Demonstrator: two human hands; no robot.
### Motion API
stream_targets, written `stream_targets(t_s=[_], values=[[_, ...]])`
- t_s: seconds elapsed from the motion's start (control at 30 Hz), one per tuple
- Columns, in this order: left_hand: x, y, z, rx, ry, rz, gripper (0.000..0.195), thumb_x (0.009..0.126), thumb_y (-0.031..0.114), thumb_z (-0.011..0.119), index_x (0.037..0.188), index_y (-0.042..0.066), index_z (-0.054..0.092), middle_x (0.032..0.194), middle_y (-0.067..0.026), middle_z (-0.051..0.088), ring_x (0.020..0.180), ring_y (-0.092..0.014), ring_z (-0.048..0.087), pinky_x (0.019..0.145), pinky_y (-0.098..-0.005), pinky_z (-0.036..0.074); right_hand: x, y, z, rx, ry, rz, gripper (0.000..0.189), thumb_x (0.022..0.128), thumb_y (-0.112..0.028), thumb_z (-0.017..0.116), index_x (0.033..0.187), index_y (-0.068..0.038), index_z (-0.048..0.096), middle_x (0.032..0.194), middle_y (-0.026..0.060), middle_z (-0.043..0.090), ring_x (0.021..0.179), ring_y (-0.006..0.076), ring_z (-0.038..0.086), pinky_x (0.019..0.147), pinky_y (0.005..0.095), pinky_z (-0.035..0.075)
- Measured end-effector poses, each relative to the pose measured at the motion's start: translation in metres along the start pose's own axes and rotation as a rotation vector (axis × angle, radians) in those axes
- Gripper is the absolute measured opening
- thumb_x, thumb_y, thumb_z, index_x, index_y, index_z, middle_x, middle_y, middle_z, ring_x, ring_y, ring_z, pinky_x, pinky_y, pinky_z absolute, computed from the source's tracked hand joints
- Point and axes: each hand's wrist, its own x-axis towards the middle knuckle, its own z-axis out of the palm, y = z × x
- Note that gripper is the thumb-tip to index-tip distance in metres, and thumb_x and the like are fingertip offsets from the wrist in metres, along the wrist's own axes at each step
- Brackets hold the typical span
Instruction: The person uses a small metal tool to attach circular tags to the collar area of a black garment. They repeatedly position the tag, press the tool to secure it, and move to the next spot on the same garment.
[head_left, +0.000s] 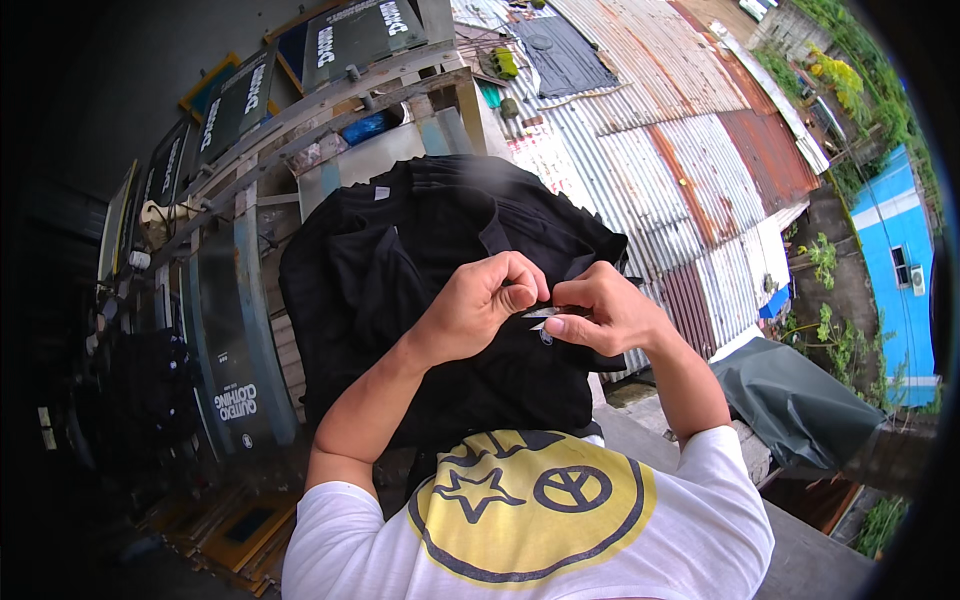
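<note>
A heap of black T-shirts (420, 247) lies before me, folded over in layers. One shows a pale neck label (382, 193), and a small round white print (546, 338) sits near my right hand. My right hand (611, 311) grips small thread snips (538, 313), their two pointed blades apart and aimed left. My left hand (480, 304) is held just left of the blades, thumb and fingers curled together. Anything thin pinched in it is too small to make out. Both hands are above the black cloth.
Screen-printing frames (247, 105) bearing white lettering lean along a metal rack (330, 120) at the left. To the right, past a ledge (802, 547), corrugated metal roofs (675, 150) lie below. A dark green tarp (795, 405) drapes near my right elbow. Dark garments (150, 382) hang at far left.
</note>
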Motion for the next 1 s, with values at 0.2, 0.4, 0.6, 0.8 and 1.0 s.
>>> stream_targets(t_s=[0.2,0.4,0.6,0.8,1.0], values=[[-0.003,-0.001,-0.002,0.041,0.099,-0.062,0.029,0.099,0.03,0.061,0.09,0.003,0.055,0.1,-0.0037,0.062,0.079,-0.006,0.048,0.075,-0.0206,0.044,-0.016,-0.016,0.029,0.319,0.276,0.409,0.048,0.09,-0.04,0.074,0.069,-0.006,0.046,0.057,0.0042,0.055,0.051,0.0096,0.052,0.047,0.0266,0.043],[-0.012,-0.002,0.004,0.202,0.183,0.118,0.025,0.097,0.024,0.065,0.087,0.002,0.057,0.099,-0.0068,0.062,0.081,-0.011,0.055,0.074,-0.0235,0.046,-0.016,-0.012,0.064,0.813,0.594,0.432,0.046,0.086,0.001,0.076,0.074,-0.013,0.033,0.082,0.0082,0.067,0.074,0.0105,0.064,0.064,0.0248,0.054],[-0.035,0.018,0.026,0.654,0.243,0.469,0.019,0.083,0.009,0.075,0.077,0.004,0.058,0.099,-0.0087,0.062,0.103,-0.028,0.061,0.087,-0.0407,0.045,-0.018,-0.005,0.055,0.848,0.729,0.337,0.049,0.084,0.003,0.077,0.073,-0.014,0.033,0.082,0.0074,0.066,0.074,0.0088,0.061,0.063,0.0242,0.052],[-0.059,0.027,0.042,0.702,-0.63,0.196,0.025,0.073,0.016,0.084,0.086,0.003,0.066,0.102,-0.0091,0.063,0.099,-0.029,0.061,0.086,-0.0403,0.047,-0.015,-0.009,0.052,0.765,0.737,0.299,0.049,0.083,0.005,0.077,0.072,-0.013,0.033,0.084,0.0079,0.069,0.076,0.0062,0.059,0.066,0.0224,0.051],[-0.031,0.023,0.014,0.592,0.143,0.272,0.041,0.078,0.001,0.076,0.117,0.004,0.063,0.113,-0.0122,0.061,0.103,-0.029,0.062,0.093,-0.0381,0.049,-0.016,-0.012,0.057,0.69,0.681,0.231,0.048,0.084,0.008,0.074,0.072,-0.01,0.032,0.091,0.0116,0.072,0.081,0.0064,0.061,0.07,0.0236,0.053]])
